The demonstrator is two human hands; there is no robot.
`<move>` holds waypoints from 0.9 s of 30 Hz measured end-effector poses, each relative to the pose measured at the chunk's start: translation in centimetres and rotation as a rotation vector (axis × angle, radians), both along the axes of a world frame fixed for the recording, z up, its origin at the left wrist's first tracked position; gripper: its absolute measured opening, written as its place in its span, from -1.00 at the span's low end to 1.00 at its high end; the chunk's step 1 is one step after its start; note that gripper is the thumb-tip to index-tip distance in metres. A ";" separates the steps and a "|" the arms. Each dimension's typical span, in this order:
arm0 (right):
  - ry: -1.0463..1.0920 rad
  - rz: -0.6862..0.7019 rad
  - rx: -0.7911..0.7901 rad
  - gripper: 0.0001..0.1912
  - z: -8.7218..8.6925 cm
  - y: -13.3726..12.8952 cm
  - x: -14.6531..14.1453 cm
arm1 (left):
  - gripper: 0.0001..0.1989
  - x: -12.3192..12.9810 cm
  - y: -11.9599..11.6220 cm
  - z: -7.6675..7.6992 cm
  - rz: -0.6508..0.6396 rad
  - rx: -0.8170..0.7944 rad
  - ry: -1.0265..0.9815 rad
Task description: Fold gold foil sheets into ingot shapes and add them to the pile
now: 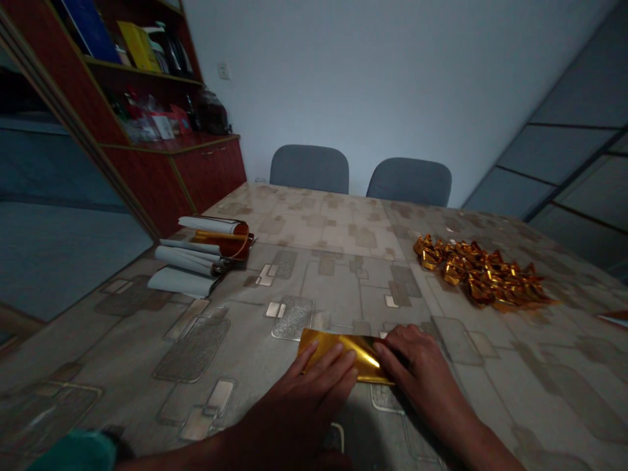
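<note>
A folded sheet of shiny gold paper [366, 356] lies on the patterned table near its front edge. My left hand [321, 386] rests on the left part of the sheet with its fingers stretched out flat. At the right end of the sheet, my right hand [417, 363] has its fingers bent together, pinching the paper's edge. Farther right on the table sits a pile of folded gold paper pieces [483, 275]. A stack of curled sheets [196, 258], pale on one side and gold on the other, lies at the left.
The table [333, 261] fills the lower view. Two grey chairs [309, 169] stand behind it. A red cabinet [206, 173] with items on its shelves is at the back left. Something teal [73, 451] shows at the bottom left, and an orange-edged item [615, 318] at the right edge.
</note>
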State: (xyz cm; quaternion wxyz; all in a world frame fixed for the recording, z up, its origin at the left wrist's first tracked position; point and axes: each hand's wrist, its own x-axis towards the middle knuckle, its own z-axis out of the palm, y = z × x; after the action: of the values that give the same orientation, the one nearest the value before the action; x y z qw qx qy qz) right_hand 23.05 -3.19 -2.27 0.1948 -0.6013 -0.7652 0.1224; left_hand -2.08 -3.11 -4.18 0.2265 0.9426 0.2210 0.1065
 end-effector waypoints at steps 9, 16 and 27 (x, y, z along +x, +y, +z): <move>-0.111 -0.057 0.097 -0.81 -0.8 0.2 0.0 | -0.04 0.0 0.1 0.2 0.001 -0.011 0.049; -0.158 -0.073 0.142 -0.80 -1.0 0.2 -0.1 | 0.00 -0.1 0.1 -0.4 0.019 -0.013 0.015; -0.265 -0.064 0.190 -0.87 -1.1 0.1 -0.3 | 0.00 0.0 0.2 -0.5 0.009 -0.004 0.040</move>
State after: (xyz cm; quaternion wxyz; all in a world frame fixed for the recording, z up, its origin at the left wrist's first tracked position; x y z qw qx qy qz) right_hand 22.73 -3.04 -3.34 0.1522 -0.6150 -0.7728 -0.0371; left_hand -2.13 -2.94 -4.69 0.2233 0.9432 0.2299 0.0880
